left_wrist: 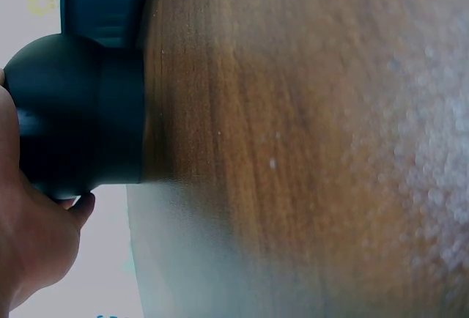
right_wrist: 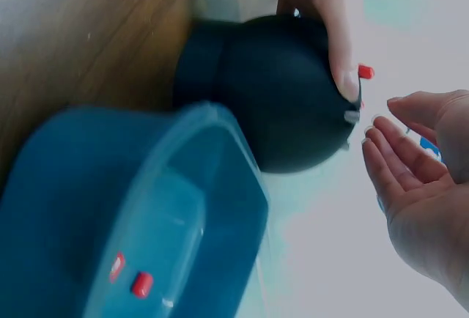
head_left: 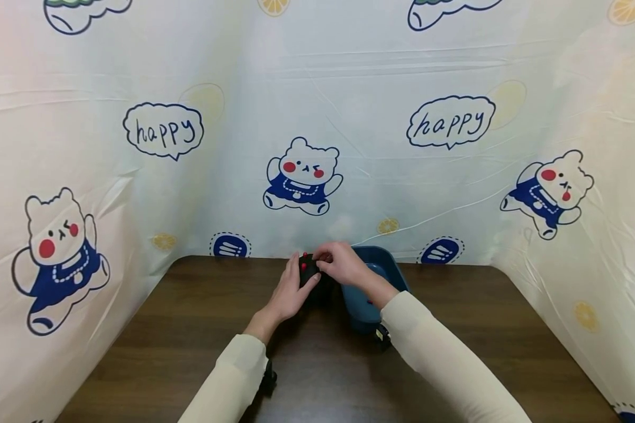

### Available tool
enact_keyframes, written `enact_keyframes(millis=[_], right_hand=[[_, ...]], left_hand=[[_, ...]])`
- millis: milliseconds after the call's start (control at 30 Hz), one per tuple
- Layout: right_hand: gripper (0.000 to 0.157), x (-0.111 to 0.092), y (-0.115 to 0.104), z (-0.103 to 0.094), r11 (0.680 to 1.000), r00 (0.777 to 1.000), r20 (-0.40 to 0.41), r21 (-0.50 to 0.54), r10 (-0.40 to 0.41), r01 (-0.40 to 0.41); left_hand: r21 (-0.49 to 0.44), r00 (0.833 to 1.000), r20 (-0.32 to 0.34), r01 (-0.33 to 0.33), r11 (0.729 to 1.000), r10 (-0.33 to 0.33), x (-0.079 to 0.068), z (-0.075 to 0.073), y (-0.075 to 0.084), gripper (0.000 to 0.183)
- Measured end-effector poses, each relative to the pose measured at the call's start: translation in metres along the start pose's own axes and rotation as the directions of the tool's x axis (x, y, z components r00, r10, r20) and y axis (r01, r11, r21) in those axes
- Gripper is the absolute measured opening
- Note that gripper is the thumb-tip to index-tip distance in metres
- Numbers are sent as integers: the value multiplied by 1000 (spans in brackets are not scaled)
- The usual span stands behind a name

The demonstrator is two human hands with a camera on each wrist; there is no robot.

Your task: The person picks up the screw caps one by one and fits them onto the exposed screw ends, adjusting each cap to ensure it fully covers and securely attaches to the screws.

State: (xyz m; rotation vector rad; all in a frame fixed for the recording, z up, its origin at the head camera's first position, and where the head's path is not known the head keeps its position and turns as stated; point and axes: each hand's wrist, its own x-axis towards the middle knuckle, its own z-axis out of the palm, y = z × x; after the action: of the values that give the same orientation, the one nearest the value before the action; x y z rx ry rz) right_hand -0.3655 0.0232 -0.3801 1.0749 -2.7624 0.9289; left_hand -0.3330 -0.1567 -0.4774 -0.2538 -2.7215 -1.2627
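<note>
A black dome-shaped object point(right_wrist: 286, 98) with a cylindrical base stands on the table, small red pegs point(right_wrist: 366, 71) and light grey pegs point(right_wrist: 352, 117) sticking out near its top. My left hand point(head_left: 288, 294) holds it from the left side, with the thumb over the near part of the dome. In the left wrist view, the left hand point(left_wrist: 37, 237) wraps round the dome's upper part. Just off the top is my right hand point(right_wrist: 421, 171), its thumb and fingertips apart; I see nothing between them. The head view shows this right hand point(head_left: 344, 264) over the dome's right side.
Right beside the dome stands a blue plastic bin point(head_left: 399, 275), with red pegs point(right_wrist: 142, 284) lying in it. The wooden table point(head_left: 455, 329) ends at a patterned cloth backdrop point(head_left: 370, 176) behind and at both sides.
</note>
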Motion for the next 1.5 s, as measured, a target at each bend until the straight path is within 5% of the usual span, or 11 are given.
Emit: enact_keyframes(millis=[700,1500], right_hand=[[22,-15,31,-26,993,999,41,-121,-9,14],[27,-38,71,-33,984,990,52,-130,132,-124]], left_hand=[[22,1000,3,23,999,-23,3,3,-5,103],[21,1000,3,3,1000,-3,2,2,-4,102]])
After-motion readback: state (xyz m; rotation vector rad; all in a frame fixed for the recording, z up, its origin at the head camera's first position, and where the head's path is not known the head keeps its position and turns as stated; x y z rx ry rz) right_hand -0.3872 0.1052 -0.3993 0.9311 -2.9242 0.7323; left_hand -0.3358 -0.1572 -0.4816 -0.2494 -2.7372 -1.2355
